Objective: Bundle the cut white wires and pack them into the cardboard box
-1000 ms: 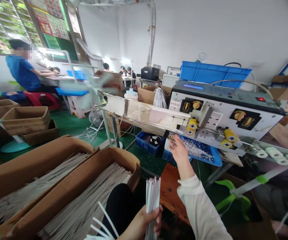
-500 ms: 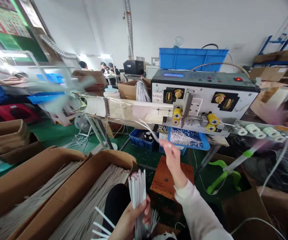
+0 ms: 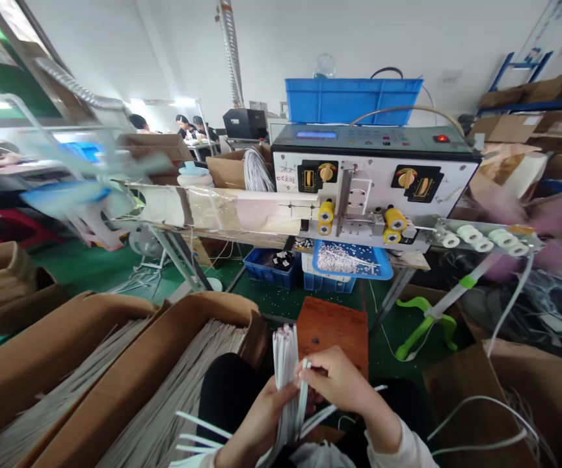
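Back from the machine (image 3: 383,198) the loose strips (image 3: 303,398) are drawn, pinched in the grip of the right hand (image 3: 337,380) just beside the white bundle (image 3: 285,354) clasped by the left hand (image 3: 265,411), so both are now gathered together.

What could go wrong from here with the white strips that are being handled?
The left grip holds many white strips together, so some might slip out. The right grip pinches a few beside them, with tips lower, so the ends might not line up. Other strips stick out towards the cardboard box and could catch on it.
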### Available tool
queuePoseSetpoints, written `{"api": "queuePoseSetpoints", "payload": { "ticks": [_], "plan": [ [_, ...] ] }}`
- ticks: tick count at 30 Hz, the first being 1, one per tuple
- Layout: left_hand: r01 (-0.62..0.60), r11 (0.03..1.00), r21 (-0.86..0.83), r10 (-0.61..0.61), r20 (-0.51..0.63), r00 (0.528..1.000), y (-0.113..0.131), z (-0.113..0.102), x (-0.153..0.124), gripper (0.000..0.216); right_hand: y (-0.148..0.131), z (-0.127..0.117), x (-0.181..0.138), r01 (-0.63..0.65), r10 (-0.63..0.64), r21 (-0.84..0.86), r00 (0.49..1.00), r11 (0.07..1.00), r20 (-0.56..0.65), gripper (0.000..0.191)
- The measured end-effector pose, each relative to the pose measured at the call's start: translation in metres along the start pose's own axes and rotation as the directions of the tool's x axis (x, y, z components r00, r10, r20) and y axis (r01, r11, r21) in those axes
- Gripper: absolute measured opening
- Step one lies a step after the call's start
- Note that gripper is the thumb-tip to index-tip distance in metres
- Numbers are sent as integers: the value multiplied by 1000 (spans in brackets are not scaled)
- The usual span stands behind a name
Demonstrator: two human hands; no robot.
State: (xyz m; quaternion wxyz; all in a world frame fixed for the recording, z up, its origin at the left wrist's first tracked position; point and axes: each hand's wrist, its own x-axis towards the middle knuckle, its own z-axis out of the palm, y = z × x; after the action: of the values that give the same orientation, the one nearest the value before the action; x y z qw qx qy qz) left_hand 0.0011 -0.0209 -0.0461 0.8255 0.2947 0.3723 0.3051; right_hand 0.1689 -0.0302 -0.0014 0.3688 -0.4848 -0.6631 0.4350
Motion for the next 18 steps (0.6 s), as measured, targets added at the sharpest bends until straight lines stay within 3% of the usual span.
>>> {"api": "queuePoseSetpoints", "payload": {
  "ticks": [3, 8, 12, 18],
  "plan": [
    [35, 999, -1, -35, 56, 998, -7, 1, -1, 42, 10, -2, -3, -48, 51, 31, 993, 998, -108, 27],
    [83, 996, 33, -86, 103, 991, -15, 2, -5, 44, 19, -6, -5, -29, 9, -70, 964, 997, -265, 37],
    [86, 996, -5, -85, 129, 988, -24, 4, -6, 47, 26, -6, -7, -51, 9, -131, 953, 990, -302, 35],
    [90, 993, 77, -101, 151, 983, -31, 5, -2, 45, 43, 2, -14, -74, 67, -10, 946, 997, -318, 27]
  ]
}}
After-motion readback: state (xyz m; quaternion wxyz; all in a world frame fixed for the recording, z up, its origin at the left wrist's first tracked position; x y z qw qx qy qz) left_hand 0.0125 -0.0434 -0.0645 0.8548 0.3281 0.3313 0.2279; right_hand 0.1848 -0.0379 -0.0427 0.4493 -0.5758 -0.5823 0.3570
